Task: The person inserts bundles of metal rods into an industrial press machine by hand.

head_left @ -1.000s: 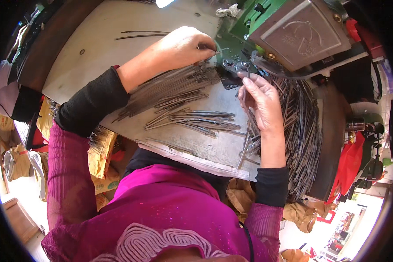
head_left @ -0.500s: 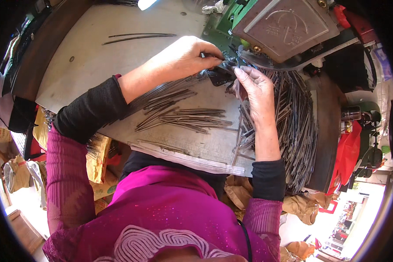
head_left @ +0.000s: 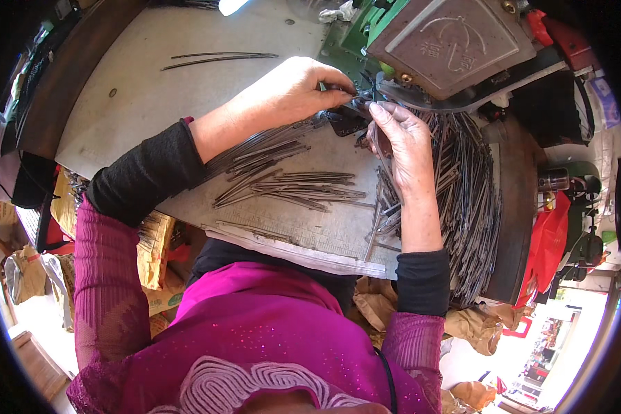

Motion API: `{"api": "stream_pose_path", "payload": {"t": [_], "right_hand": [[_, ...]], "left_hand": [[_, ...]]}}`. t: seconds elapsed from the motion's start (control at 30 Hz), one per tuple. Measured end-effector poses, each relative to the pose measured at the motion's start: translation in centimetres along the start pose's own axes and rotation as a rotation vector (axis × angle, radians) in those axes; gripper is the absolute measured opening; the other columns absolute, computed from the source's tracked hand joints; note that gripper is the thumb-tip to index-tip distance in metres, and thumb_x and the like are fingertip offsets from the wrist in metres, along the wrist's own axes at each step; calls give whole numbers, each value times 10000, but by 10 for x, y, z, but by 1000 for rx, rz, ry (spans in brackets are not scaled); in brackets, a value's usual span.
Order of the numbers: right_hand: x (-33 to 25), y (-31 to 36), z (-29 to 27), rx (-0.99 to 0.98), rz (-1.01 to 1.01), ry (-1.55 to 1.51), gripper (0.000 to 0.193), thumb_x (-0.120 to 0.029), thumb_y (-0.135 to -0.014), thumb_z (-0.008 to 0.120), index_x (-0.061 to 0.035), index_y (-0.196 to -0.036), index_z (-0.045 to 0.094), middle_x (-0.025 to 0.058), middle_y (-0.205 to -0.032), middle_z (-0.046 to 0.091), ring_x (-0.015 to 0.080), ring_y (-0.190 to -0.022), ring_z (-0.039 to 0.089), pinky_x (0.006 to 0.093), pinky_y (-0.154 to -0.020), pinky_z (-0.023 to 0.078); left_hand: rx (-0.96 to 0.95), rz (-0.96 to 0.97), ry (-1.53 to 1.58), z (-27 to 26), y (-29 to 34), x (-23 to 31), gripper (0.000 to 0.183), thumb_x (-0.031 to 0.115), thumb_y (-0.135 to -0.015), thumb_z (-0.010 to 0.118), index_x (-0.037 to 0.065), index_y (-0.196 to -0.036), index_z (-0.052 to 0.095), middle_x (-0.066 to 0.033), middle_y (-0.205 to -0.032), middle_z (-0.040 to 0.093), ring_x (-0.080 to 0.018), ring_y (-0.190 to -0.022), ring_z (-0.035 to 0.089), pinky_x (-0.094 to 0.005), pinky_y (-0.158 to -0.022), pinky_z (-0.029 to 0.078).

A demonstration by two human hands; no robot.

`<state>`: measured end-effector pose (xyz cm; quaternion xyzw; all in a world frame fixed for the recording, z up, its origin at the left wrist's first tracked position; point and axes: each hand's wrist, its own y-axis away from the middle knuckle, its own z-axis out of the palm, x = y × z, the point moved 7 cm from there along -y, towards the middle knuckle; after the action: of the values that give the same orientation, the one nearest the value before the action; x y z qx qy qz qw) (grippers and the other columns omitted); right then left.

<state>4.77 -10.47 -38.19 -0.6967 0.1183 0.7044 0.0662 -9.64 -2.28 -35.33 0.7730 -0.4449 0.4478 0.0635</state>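
Observation:
At the green machine's working point, both my hands meet close together. My left hand (head_left: 293, 86) comes in from the left, its thumb and fingers pinched at the dark metal parts there; what lies between the fingertips is too small to make out. My right hand (head_left: 405, 141) is closed, thumb against forefinger, on a thin metal rib (head_left: 381, 157) that hangs down beside the palm. Below the left wrist lie loose dark ribs (head_left: 303, 185) in small bundles. A large heap of similar ribs (head_left: 470, 207) spreads to the right of my right hand.
The machine's brown cover (head_left: 455, 45) with an embossed umbrella overhangs the far right. Two single ribs (head_left: 219, 59) lie on the pale tabletop (head_left: 145, 96) at the far left. A dark wooden edge (head_left: 521, 200) bounds the right side, with a red bag (head_left: 546, 241) beyond it.
My right hand has shifted very slightly, and the rib in it has tilted a little. My left hand stays almost in place at the machine.

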Motion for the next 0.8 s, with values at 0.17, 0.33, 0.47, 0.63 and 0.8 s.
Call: {"api": "stream_pose_path", "payload": {"t": [0.17,0.33,0.47,0.63,0.8], "right_hand": [[4,-1,-1,12,-7,22,214,-193,-840,665,-9,-947,639,-7,-659,600,34,-522,506,163,-469,363],[3,-2,0,10,-39,50,227,-189,-839,665,3,-958,634,4,-643,601,38,-499,499,165,-455,354],[2,0,1,11,-19,43,222,-192,-841,661,-1,-949,635,10,-638,602,42,-497,504,167,-450,358],[5,-1,0,1,17,-11,212,-194,-842,658,-8,-942,634,12,-641,603,48,-501,513,173,-453,369],[-1,1,3,8,-1,-61,197,-183,-843,654,-14,-941,628,8,-641,596,52,-509,517,181,-465,382]], "left_hand": [[-12,-3,18,0,0,0,260,181,-846,610,21,-1048,643,-138,-890,666,-191,-761,618,-291,-736,485],[-9,13,-1,-1,0,-1,265,187,-842,615,24,-1049,644,-138,-891,666,-184,-763,615,-291,-738,484],[-30,16,-17,1,-1,-5,295,203,-828,629,5,-1047,637,-141,-899,667,-187,-762,617,-292,-737,483],[-19,163,-15,-1,-1,-2,328,226,-840,619,-20,-1057,624,-115,-865,667,-164,-687,614,-275,-661,494],[-223,-275,626,14,4,-14,339,237,-890,566,-49,-1070,589,-106,-840,660,-129,-637,621,-245,-584,507]]}}
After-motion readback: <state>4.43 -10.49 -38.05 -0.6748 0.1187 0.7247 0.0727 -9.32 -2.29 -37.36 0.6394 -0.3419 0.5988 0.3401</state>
